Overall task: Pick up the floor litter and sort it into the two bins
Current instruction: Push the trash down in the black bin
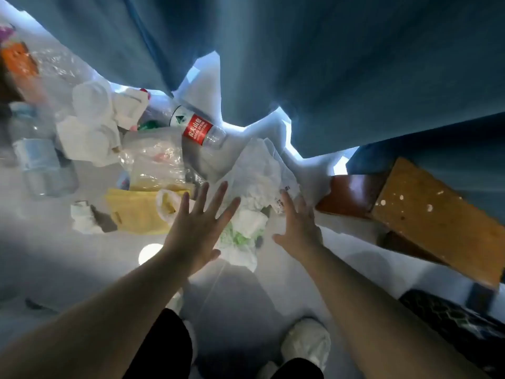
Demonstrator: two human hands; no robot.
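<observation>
Empty and spread-fingered, left hand (196, 225) and right hand (299, 227) flanked a white bag (257, 176) stuffed with crumpled tissue on the floor (82, 269). Beyond it lay a red-labelled bottle (197, 130), then a blue curtain (355, 64).

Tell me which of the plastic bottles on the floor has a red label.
The middle bottle, at the hem of the blue curtain: its label is red with white writing. The left bottle has a pale label.
</observation>
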